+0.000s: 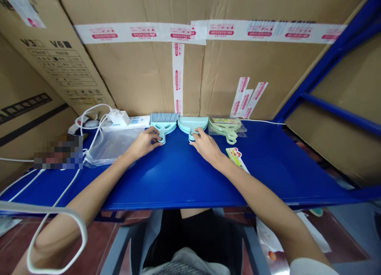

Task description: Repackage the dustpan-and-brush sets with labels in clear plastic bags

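Note:
Side by side at the back of the blue table lie a light blue hand brush (163, 126) with grey bristles and a light blue dustpan (193, 123). Layered edges show that each is a stack. My left hand (145, 142) is closed at the brush handle, thumb and fingers on either side of it. My right hand (207, 145) grips the dustpan handle in the same way, its fingers partly covering it. Just right of the dustpans, a pale green dustpan set (225, 127) lies in a clear plastic bag. A printed card (236, 158) lies near my right forearm.
Clear plastic bags (114, 146) lie left of my left hand. White cables (98, 138) and a white charger plug (119, 118) crowd the left end. A cable loop (85, 231) hangs over my left forearm. Cardboard (143, 76) walls the back; a blue metal frame (321, 64) rises at right.

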Demonstrator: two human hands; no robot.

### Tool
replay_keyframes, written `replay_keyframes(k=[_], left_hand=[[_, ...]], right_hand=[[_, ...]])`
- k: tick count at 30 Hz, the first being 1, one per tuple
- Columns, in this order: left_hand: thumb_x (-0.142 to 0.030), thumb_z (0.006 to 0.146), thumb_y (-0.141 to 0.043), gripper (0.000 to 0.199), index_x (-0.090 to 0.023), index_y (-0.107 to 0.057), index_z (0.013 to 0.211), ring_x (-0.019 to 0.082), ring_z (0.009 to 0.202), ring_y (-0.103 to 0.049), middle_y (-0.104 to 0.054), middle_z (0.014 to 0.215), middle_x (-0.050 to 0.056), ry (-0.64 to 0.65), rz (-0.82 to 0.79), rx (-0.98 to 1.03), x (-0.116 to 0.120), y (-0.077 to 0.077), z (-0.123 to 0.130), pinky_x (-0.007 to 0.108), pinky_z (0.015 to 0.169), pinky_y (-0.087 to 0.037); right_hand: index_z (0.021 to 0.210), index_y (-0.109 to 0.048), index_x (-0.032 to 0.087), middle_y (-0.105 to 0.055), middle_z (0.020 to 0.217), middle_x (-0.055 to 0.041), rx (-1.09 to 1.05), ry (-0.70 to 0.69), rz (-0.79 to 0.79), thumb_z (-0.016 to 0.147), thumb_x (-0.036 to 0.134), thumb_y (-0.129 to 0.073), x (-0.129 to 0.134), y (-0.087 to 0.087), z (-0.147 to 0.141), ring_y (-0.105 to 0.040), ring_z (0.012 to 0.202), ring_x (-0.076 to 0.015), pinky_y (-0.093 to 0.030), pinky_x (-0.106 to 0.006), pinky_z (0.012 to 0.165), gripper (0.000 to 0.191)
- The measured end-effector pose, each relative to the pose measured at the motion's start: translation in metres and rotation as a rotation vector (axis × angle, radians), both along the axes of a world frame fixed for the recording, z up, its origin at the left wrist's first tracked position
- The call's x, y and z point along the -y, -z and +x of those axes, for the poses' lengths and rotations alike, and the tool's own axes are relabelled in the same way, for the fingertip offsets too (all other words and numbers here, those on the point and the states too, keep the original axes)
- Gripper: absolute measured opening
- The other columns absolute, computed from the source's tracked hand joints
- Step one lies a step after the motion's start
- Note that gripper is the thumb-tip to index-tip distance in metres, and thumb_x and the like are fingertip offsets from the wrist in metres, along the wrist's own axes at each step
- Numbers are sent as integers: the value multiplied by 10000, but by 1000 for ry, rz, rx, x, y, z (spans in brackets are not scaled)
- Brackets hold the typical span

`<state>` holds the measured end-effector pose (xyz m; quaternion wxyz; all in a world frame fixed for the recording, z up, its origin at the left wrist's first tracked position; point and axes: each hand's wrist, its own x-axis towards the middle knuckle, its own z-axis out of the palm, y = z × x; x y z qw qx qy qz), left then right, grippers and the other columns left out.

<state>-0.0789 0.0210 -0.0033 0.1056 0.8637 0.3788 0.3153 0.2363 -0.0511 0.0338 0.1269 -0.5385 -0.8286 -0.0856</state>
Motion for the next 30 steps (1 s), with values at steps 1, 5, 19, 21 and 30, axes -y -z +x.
replay_keyframes(k=[1,5,19,21,30], left_hand=[[-473,935,-720,295,-189,-775,880,167,722,-701,-650,1135,98,-8,8,2,1,0,1,396,796,-647],[-389,907,-710,217,-180,-767,887,167,717,-698,-648,1157,107,-50,43,-44,6,1,8,399,793,-635],[-307,884,-708,273,-203,-640,1127,219,804,-699,-651,1212,111,-274,11,-222,22,-15,19,382,732,-564],[-369,916,-703,325,-213,-635,1194,237,829,-711,-659,1267,112,-323,32,-286,27,-19,21,378,701,-540],[-376,1027,-587,228,-208,-649,1167,189,760,-712,-672,1210,87,-373,137,-61,29,-26,20,348,665,-504]], right_hand=[[1256,-710,115,-596,1423,-199,-12,2,-3,1071,302,-630,1,1,0,-770,994,-272,-624,-375,847,275],[1369,-673,140,-606,1448,-169,-155,13,-21,1040,350,-678,4,-7,6,-759,986,-257,-605,-371,856,390],[1498,-499,105,-645,1392,-301,-167,760,-200,992,555,-606,1,-55,88,-658,1271,-469,-510,-576,1007,685],[1580,-395,87,-640,1402,-312,-129,732,-283,972,489,-661,-4,-46,86,-650,1301,-463,-512,-556,1023,776],[1246,-609,175,-755,1110,-194,-289,658,-107,896,185,-613,-10,-52,120,-747,1055,-380,-545,-462,892,351]])
